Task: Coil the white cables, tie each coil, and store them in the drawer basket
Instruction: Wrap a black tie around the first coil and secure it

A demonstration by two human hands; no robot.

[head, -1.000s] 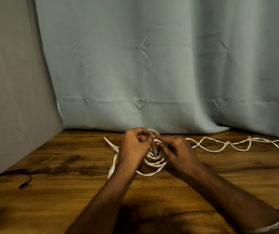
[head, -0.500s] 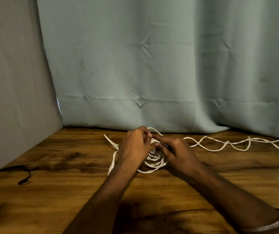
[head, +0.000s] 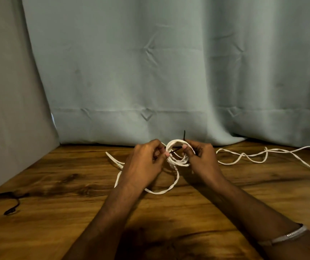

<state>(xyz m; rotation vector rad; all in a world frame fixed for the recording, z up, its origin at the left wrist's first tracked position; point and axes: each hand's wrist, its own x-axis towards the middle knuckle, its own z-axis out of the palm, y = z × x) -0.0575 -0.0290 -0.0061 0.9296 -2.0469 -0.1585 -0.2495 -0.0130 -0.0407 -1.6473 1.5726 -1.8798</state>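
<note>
1. White cable coil [head: 177, 153] hangs between your two hands just above the tabletop [head: 56, 212], near its far edge by the curtain [head: 150, 72], so the loops stay bunched while you bind them.
2. Your left hand [head: 143, 166] is closed, pinching one end of a thin dark tie [head: 174, 150] beside the coil.
3. Your right hand [head: 203, 158] is closed too, pinching the tie's other part; its free tail pokes up above the coil.
4. The tie crosses the loops, which looks like the tying step for this coil, not finished.
5. A slack loop droops toward you onto the tabletop, and the rest of the white cable [head: 263, 156] trails loose toward the right edge, so coiling seems incomplete.
6. No drawer basket is in view.
</note>
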